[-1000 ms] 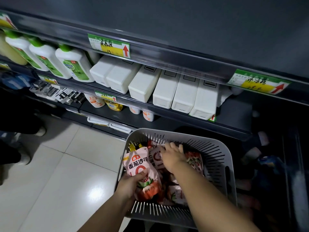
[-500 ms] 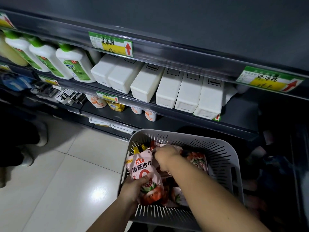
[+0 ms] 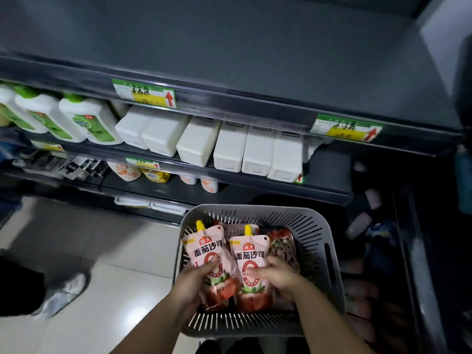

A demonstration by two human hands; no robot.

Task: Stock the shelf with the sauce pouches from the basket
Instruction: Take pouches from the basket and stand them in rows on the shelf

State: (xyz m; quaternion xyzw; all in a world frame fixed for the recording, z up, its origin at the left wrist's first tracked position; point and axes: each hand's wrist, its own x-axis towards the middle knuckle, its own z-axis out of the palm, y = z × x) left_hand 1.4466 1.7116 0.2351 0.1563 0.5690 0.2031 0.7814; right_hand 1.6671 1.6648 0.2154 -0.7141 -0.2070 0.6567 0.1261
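Two pink sauce pouches with yellow spouts, red Chinese lettering and tomato pictures stand upright side by side over the grey slotted basket (image 3: 316, 233). The left hand (image 3: 194, 279) grips the left pouch (image 3: 207, 249); the right hand (image 3: 275, 274) grips the right pouch (image 3: 249, 254).

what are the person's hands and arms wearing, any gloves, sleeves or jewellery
Nothing shows on them. The left hand and right hand have no gloves and no visible rings. The left forearm and right forearm are bare down to the frame's bottom edge, with no sleeve, cuff, watch or band.
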